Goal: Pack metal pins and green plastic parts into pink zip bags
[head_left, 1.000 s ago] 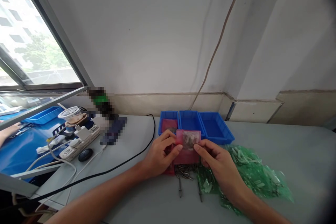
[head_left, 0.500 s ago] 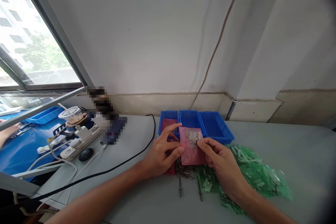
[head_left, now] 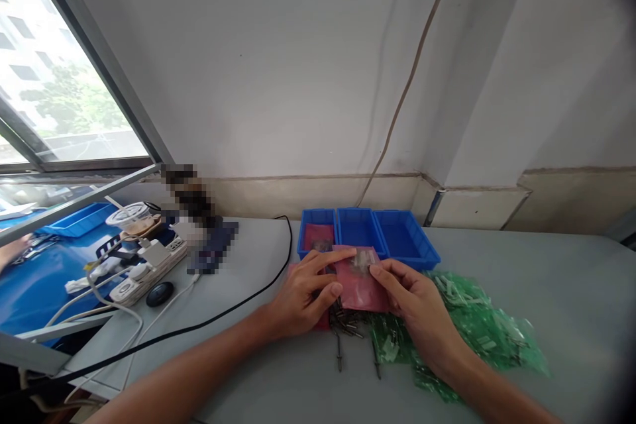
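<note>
A pink plastic bag [head_left: 362, 291] hangs tilted above the table, small pale pieces showing through its upper part. My right hand [head_left: 415, 295] pinches its right side between thumb and fingers. From the left, my left hand [head_left: 305, 291] lays its outstretched index finger on the bag's upper edge, its thumb apart from the bag. Beneath the bag lies a pile of metal rivets [head_left: 350, 324], partly hidden, with one loose rivet [head_left: 340, 354] in front. Another pink bag [head_left: 322, 322] shows under my left hand, mostly covered.
Three blue bins stand behind my hands; the left bin [head_left: 302, 238] contains a pink bag [head_left: 319, 236]. Green plastic bags [head_left: 477, 324] lie to the right. At left are a black cable [head_left: 218, 321], a power strip [head_left: 149, 271] and, beyond a frame, another person's hand [head_left: 14, 250].
My left hand let go of the pink bag's left side, and its index finger has come down onto the top edge. My right hand keeps its pinch.
</note>
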{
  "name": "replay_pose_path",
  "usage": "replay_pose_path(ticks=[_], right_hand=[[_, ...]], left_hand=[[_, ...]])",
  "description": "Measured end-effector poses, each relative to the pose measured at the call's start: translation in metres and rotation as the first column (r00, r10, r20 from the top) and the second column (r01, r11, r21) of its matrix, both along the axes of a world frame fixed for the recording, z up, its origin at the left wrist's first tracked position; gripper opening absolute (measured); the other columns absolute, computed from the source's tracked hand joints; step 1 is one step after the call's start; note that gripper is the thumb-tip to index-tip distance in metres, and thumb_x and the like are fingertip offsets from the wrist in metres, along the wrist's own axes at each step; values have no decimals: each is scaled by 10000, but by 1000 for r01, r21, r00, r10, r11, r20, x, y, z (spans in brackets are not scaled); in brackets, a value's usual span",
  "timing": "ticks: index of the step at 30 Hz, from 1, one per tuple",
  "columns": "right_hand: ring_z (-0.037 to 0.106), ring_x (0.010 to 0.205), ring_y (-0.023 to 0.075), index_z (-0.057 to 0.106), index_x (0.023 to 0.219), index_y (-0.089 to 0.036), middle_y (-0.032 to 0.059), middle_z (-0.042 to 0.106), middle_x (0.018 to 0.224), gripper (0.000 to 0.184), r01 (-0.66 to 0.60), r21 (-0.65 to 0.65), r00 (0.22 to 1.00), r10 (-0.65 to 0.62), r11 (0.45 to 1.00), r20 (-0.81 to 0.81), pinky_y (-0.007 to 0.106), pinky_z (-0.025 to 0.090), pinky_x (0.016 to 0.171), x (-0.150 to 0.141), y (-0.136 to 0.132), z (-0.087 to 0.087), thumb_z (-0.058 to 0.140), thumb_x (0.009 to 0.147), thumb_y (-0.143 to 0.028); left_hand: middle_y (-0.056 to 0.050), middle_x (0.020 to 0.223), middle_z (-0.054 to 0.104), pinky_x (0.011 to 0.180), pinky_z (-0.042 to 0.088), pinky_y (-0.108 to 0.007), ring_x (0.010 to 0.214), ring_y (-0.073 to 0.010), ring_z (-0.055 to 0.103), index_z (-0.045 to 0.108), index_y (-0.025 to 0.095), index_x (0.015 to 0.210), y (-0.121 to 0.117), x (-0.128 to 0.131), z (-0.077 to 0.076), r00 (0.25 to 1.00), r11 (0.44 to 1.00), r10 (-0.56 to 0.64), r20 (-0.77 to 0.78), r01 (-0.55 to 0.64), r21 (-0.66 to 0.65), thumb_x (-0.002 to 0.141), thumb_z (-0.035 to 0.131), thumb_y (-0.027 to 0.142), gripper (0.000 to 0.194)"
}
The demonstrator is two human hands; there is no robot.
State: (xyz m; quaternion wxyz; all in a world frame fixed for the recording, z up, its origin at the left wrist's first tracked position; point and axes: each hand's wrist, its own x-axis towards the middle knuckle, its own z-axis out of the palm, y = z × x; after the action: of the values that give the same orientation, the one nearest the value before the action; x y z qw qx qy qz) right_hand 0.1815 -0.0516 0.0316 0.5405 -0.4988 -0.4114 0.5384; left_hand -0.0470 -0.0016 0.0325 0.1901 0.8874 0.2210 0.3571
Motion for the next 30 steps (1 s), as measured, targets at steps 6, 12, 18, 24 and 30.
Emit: replay_pose_path(ticks=[6, 12, 18, 24, 30], right_hand=[[419, 664, 143, 713, 827, -210, -29, 536, 737, 432, -10, 24, 999, 10, 1000, 31, 250, 387, 589, 1, 2, -2, 821, 858, -627], [387, 608, 124, 689, 782, -208, -42, 489, 680, 466, -11, 29, 999, 10, 1000, 39, 238, 317, 521, 0, 0, 3, 811, 859, -651], [361, 523, 126, 635, 720, -218, -58, 419, 559, 536, 33, 54, 998, -35, 998, 51, 267, 285, 493, 3, 2, -2, 735, 901, -712], [410, 546, 122, 719, 1018, -240, -35, 542, 756, 468, 99, 152, 987, -117, 983, 114, 273, 341, 502, 3, 4, 0, 730, 915, -697], [490, 562, 155, 711, 1226, -265, -1, 655, 847, 560, 115, 161, 963, -150, 980, 223, 294, 396, 505, 6, 8, 1, 785, 854, -677]], left_hand=[[-153, 1473, 692, 1033, 494, -459, 1138, -262, 699, 688, 165, 770, 0, 1, 2, 1000, 1000, -4, 24, 4, 6, 1171, 331, 406, 588], [-142, 1428, 723, 1040, 497, -451, 1137, -263, 679, 796, 168, 1055, -1, 0, 3, 1000, 1000, -6, 27, 7, -19, 1173, 328, 394, 533], [-108, 1339, 772, 1007, 511, -426, 1090, -244, 680, 750, 207, 1355, 0, 2, 2, 1000, 1000, -21, 11, 21, 15, 1155, 435, 347, 398], [-94, 1080, 818, 956, 521, -404, 971, -231, 709, 721, 191, 1398, 1, 6, -2, 998, 999, 26, 65, -28, 38, 1113, 574, 337, 353], [-91, 1189, 807, 976, 528, -385, 1038, -219, 718, 691, 218, 1407, 3, 8, -6, 997, 997, 37, 70, -41, 60, 1105, 584, 265, 324]])
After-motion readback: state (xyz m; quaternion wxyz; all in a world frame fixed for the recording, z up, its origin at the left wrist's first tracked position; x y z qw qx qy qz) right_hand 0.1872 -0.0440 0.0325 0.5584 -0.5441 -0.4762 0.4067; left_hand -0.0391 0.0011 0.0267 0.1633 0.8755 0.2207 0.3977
